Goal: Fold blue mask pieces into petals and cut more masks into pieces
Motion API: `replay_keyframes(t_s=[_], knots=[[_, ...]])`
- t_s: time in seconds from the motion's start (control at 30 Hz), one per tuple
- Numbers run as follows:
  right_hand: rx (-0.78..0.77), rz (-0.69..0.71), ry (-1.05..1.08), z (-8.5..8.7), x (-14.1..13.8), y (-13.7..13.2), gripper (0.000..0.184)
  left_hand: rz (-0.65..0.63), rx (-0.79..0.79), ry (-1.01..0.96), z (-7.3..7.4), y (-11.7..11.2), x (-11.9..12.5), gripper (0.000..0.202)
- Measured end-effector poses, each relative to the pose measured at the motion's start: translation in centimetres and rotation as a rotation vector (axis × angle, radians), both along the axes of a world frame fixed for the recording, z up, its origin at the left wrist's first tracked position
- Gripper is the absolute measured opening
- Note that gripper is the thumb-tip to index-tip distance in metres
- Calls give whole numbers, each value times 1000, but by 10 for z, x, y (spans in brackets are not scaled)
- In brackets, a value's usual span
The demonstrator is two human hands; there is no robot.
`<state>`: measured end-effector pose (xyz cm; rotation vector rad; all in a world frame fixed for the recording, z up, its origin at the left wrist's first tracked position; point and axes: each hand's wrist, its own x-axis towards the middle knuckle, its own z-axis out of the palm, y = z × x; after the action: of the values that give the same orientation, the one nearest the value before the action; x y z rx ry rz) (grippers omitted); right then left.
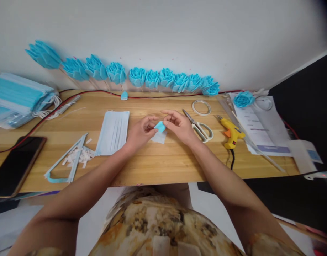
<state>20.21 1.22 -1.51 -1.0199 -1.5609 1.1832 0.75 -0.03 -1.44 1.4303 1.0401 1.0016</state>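
A small blue piece of face-mask fabric (160,126) is pinched between my two hands above the table. My left hand (143,131) grips its left edge with thumb and finger, while my right hand (178,126) pinches the right edge. Under it lies a pale scrap of fabric (159,137) on the wood. To the left is a flat pleated face mask (113,133). Scissors (199,127) with white handles lie just right of my right hand, below a roll of tape (201,107).
Several blue fabric flowers (137,77) lean along the wall. A yellow glue gun (231,132) and papers (262,124) lie at right. On the left are stacked masks (16,94), a phone (17,165), cut mask strips (78,160) and white scraps (82,155). A red-black cable (99,91) crosses behind.
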Motion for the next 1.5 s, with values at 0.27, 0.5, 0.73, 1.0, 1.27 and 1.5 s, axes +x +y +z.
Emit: replay_keyframes(t_s=[0.27, 0.5, 0.73, 1.0, 1.27, 1.5], knots=[[30, -16, -46, 0, -1, -2, 40, 3, 32, 128, 3, -2, -2, 31], [-76, -40, 18, 1, -2, -5, 40, 156, -105, -38, 7, 2, -3, 22], [-65, 31, -104, -1, -4, -5, 25, 165, -141, -161, 5, 2, -3, 24], [-49, 27, -111, -2, -6, -4, 23, 116, -195, -112, 13, 1, -3, 31], [-88, 45, -71, 1, -6, -5, 29, 60, -102, 133, 8, 0, -8, 29], [-23, 60, -192, 12, -5, -9, 24, -19, 39, 320, 6, -5, -6, 29]])
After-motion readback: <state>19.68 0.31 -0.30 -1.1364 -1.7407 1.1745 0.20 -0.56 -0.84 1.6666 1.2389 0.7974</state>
